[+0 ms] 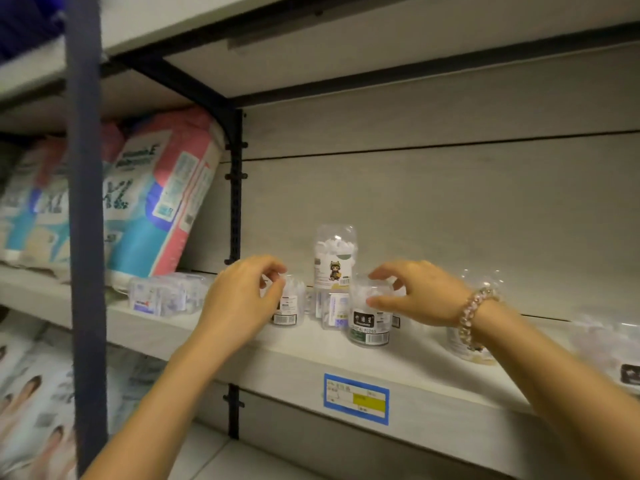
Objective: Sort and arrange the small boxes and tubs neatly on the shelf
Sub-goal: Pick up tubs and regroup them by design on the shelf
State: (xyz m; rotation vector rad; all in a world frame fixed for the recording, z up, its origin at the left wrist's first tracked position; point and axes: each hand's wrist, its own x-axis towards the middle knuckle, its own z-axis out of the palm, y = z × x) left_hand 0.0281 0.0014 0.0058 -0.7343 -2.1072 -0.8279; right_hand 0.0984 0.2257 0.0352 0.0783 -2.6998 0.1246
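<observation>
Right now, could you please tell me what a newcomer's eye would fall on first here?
Two hands meet over the shelf: the left hand grips a small tub, the right hand, with a bead bracelet, grips a floss tub. A tall tub stands behind them, and bulky nappy packs lean at far left.

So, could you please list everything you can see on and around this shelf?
shelf: one, pale grey, centre
price label: one, blue-edged, shelf front
soft packs: several, white, pink and blue, left bay
flat boxes: clear, count blurred, shelf's left end
small tub: one, clear, under left hand
tall tub: one, clear, cartoon label, at the back
slim box: one, clear, below tall tub
dental floss tub: one, clear, dark label, front
blurred tubs: two, clear, right
bracelet: one, pink beads, right wrist
left hand: grips small tub's top
right hand: grips dental floss tub's top
</observation>
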